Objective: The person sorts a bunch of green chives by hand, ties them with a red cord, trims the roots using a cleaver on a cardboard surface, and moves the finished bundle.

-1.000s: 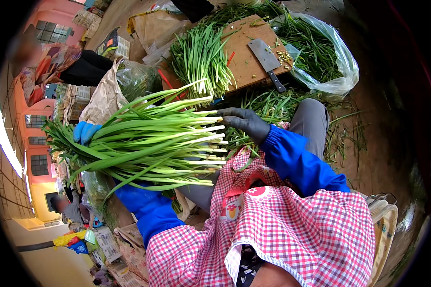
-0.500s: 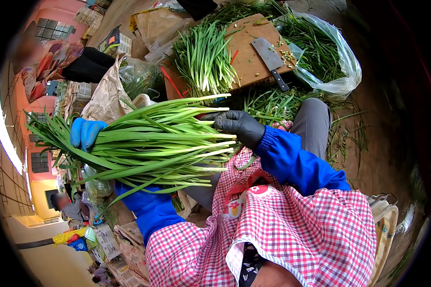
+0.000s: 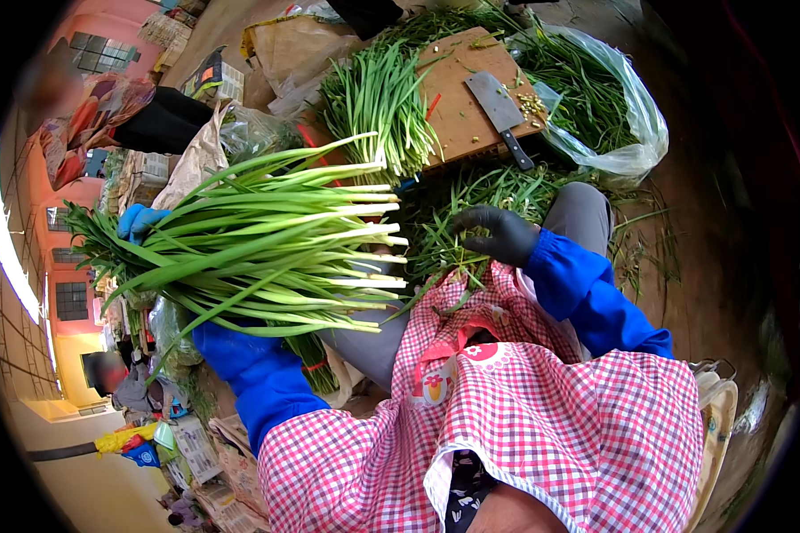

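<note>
A thick bunch of garlic chives (image 3: 276,240) lies across my left forearm, its pale stem ends pointing right. My left hand (image 3: 140,222), in a blue glove, is wrapped round its leafy part; only the fingers show above the leaves. In a black glove, my right hand (image 3: 500,234) hovers right of the stem ends, apart from them, fingers loosely curled with a gap and nothing between them. Beyond, another pile of garlic chives (image 3: 378,111) rests on a wooden board (image 3: 458,71). A cleaver (image 3: 498,105) with a black handle lies on that board beside chopped stem bits.
A clear plastic bag (image 3: 653,133) of green leaves stands right of the board. Loose trimmings (image 3: 471,195) lie between board and my knee (image 3: 582,218). A tied bundle (image 3: 316,362) sits below my left forearm. Another person (image 3: 98,124) is at far left, near sacks and bags.
My right hand has left the stem ends and moved right and slightly down. The bunch in my left hand has shifted left, its stem ends fanning out more.
</note>
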`<state>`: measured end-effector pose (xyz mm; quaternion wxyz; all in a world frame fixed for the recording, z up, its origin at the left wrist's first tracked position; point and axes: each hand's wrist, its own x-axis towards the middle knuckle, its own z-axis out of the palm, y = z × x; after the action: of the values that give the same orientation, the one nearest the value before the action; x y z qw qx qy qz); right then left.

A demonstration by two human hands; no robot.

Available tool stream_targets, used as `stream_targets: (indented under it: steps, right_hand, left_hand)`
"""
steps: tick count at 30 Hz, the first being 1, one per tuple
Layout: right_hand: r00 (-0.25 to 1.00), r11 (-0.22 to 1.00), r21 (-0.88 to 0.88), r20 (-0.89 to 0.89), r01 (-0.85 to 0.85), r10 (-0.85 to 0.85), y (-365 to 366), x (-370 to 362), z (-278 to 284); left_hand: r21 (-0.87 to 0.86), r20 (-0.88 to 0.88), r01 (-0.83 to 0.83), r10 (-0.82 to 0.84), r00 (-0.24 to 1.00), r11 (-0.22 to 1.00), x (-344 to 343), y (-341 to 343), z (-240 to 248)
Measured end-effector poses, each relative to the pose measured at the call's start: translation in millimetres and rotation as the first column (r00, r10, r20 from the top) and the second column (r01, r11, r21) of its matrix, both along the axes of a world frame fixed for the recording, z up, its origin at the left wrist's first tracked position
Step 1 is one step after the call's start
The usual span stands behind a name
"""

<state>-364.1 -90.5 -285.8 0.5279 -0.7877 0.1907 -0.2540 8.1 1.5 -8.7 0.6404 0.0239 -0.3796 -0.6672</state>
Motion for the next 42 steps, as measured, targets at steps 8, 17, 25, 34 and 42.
stream_targets:
  steps: [8,17,25,34,42]
  right_hand:
    - [0.925,0.836,0.510,0.380,-0.203,-0.007,4.3,34.1,55.5]
    - [0.842,0.631,0.721,0.504,-0.286,-0.195,17.4,57.1,59.0]
    - [0.849,0.650,0.686,0.516,-0.328,-0.116,18.5,55.8,64.1]
    - [0.778,0.469,0.756,0.595,-0.456,-0.203,26.1,61.9,40.1]
    - [0.861,0.346,0.857,0.466,-0.383,-0.201,52.8,68.8,19.6]
  left_hand:
    - [-0.010,-0.004,-0.005,0.005,1.000,1.000,-1.1,-11.8,-2.6]
    - [-0.012,-0.026,-0.026,0.025,0.999,1.000,-0.1,-11.8,-7.8]
    - [-0.025,-0.063,-0.042,0.040,0.997,0.999,-1.3,-13.8,-24.0]
    - [-0.025,-0.069,-0.057,0.056,0.996,0.998,0.1,-14.0,-30.3]
    - [-0.023,-0.066,-0.063,0.061,0.996,0.998,-1.0,-22.3,-33.7]
